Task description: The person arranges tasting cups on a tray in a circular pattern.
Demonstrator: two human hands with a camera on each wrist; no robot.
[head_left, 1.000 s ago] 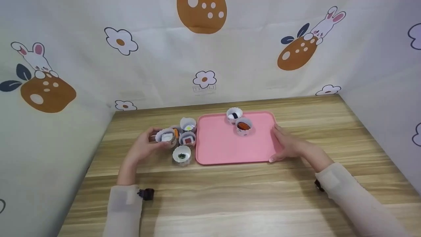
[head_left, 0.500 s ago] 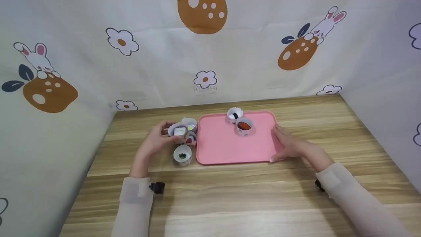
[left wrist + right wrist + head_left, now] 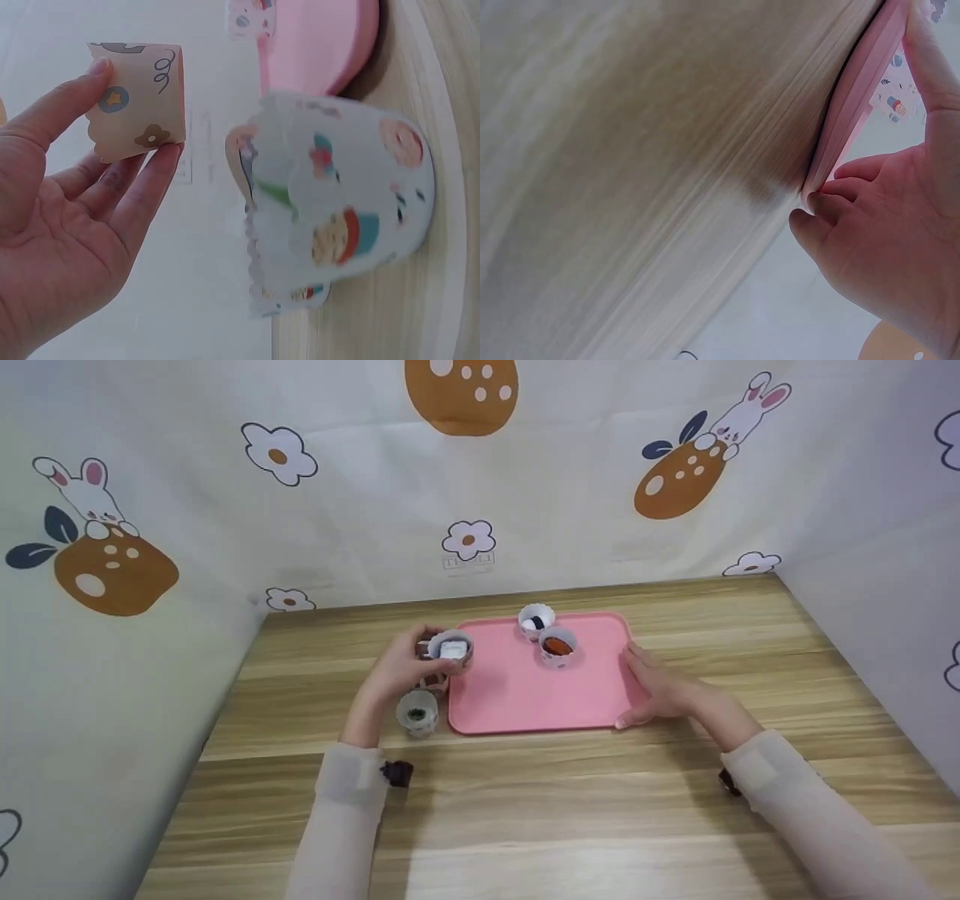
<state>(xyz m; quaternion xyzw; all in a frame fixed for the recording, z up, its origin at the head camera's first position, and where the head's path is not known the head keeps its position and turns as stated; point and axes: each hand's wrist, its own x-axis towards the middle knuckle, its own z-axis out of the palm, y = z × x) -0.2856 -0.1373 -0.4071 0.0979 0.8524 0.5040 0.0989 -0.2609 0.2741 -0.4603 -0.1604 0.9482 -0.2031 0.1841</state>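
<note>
My left hand point(image 3: 394, 666) holds a small scalloped paper baking cup point(image 3: 466, 657) over the tray's left edge. A white block sits in this cup. In the left wrist view, thumb and fingers pinch the peach cup's printed wall point(image 3: 146, 97), raised above the table. My right hand point(image 3: 664, 694) grips the right edge of the pink tray point(image 3: 502, 701), fingers at the side and thumb at the near corner. In the right wrist view its fingertips point(image 3: 821, 206) meet the tray rim. On the tray's far part stand a cup with an orange piece point(image 3: 556, 658) and a cup with a black-banded white piece point(image 3: 534, 615).
Left of the tray stands a cup with a dark green-topped piece point(image 3: 417, 724). Another cup point(image 3: 433, 682) behind it is partly hidden by my left hand, which hides others too. Wood-grain table point(image 3: 525, 810) lies in front. A patterned white cloth point(image 3: 375, 532) hangs behind.
My left hand has carried the cup with the white block rightward and slightly away, from over the cup group to the tray's left edge. The right hand and the tray have stayed in place.
</note>
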